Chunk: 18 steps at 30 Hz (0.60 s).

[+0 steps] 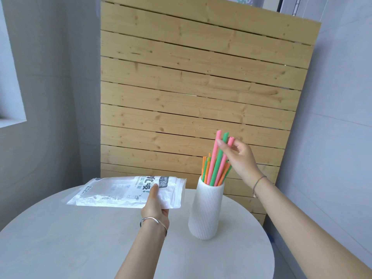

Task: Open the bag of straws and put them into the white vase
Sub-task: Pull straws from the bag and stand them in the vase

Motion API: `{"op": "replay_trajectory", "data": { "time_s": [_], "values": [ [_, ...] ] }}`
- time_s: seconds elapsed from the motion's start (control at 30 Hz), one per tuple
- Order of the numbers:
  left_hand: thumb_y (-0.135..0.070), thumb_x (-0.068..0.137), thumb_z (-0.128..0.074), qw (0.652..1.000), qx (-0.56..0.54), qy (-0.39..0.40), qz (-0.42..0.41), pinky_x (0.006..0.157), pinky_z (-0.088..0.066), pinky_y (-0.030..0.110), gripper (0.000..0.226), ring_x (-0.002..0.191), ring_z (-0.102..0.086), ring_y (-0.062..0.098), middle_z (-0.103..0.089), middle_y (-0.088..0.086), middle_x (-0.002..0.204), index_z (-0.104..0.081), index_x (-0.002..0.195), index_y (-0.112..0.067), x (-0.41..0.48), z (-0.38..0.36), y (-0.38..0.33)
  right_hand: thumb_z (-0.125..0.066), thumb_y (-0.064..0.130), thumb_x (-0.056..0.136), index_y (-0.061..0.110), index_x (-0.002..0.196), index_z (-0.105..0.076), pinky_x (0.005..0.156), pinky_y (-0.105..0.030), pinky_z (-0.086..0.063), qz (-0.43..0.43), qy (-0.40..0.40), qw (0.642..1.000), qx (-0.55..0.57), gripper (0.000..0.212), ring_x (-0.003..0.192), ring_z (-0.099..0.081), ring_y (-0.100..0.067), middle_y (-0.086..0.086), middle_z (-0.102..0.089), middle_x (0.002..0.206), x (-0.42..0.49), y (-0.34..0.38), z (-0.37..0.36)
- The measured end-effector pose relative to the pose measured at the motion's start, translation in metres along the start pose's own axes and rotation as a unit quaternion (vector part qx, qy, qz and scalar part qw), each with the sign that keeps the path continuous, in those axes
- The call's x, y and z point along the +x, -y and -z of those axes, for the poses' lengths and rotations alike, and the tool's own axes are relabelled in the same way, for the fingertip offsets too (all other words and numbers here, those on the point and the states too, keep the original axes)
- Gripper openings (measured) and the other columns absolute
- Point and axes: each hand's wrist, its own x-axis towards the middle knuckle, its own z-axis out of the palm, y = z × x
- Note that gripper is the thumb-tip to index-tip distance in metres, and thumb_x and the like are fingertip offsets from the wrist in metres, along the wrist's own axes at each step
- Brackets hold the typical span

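Note:
A ribbed white vase [205,210] stands upright on the round table [80,238], right of centre. Several pink, green and orange straws [214,168] stick out of its mouth, leaning right. My right hand [239,158] is above the vase, fingers pinched on the upper ends of three taller straws, two pink and one green, whose lower ends reach into the vase. My left hand [156,206] grips the near right edge of the clear printed plastic bag [124,193], held flat just above the table, left of the vase. The bag looks flat and empty.
A tall panel of pale wooden slats [191,87] stands directly behind the table. Grey walls close in on the left and right. The table's rounded edge curves away near the lower right.

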Motion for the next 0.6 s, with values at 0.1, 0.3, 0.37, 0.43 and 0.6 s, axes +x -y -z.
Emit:
{"op": "replay_trajectory", "data": {
  "time_s": [0.1, 0.3, 0.37, 0.43, 0.6],
  "values": [
    [-0.023, 0.084, -0.067, 1.0, 0.0, 0.003, 0.003, 0.076, -0.05, 0.026, 0.044, 0.077, -0.059, 0.011, -0.06, 0.005, 0.113, -0.056, 0.124, -0.007, 0.0, 0.001, 0.0, -0.068, 0.036, 0.08, 0.048, 0.118, -0.047, 0.098, -0.032, -0.047, 0.022, 0.02, 0.998, 0.055, 0.044, 0.113, -0.059, -0.013, 0.004, -0.064, 0.12, -0.002, 0.002, -0.003],
    [-0.023, 0.084, -0.068, 1.0, 0.001, 0.003, 0.006, 0.071, -0.05, 0.024, 0.044, 0.077, -0.06, 0.011, -0.061, 0.004, 0.111, -0.056, 0.124, -0.008, 0.001, 0.002, 0.001, -0.067, 0.028, 0.083, 0.044, 0.139, -0.032, 0.101, -0.024, -0.044, 0.127, 0.064, 0.985, -0.101, 0.067, 0.113, -0.055, -0.001, 0.014, -0.055, 0.13, -0.01, 0.013, -0.003],
    [-0.023, 0.085, -0.067, 1.0, 0.002, 0.004, 0.006, 0.074, -0.051, 0.026, 0.046, 0.078, -0.06, 0.011, -0.06, 0.005, 0.114, -0.055, 0.126, -0.008, 0.0, 0.003, 0.0, -0.061, 0.036, 0.086, 0.035, 0.143, -0.03, 0.114, -0.025, -0.025, 0.139, 0.102, 0.959, -0.226, 0.065, 0.127, -0.041, 0.0, 0.014, -0.047, 0.142, -0.018, 0.002, -0.004],
    [-0.023, 0.085, -0.067, 1.0, 0.002, 0.005, 0.005, 0.078, -0.049, 0.027, 0.047, 0.078, -0.06, 0.012, -0.059, 0.005, 0.115, -0.055, 0.127, -0.007, -0.001, 0.003, 0.0, -0.049, 0.047, 0.089, 0.027, 0.148, -0.022, 0.118, -0.025, 0.001, 0.184, 0.126, 0.896, -0.384, 0.068, 0.141, -0.023, -0.004, 0.009, -0.034, 0.153, -0.026, -0.015, -0.007],
    [-0.024, 0.085, -0.067, 1.0, 0.004, 0.013, 0.007, 0.081, -0.046, 0.026, 0.048, 0.081, -0.061, 0.011, -0.06, 0.005, 0.117, -0.055, 0.128, -0.008, -0.003, 0.004, 0.001, -0.03, 0.059, 0.089, 0.021, 0.149, -0.019, 0.118, -0.031, 0.012, 0.222, 0.111, 0.834, -0.493, 0.072, 0.147, -0.011, -0.008, 0.007, -0.024, 0.157, -0.037, -0.03, -0.003]
  ]
}}
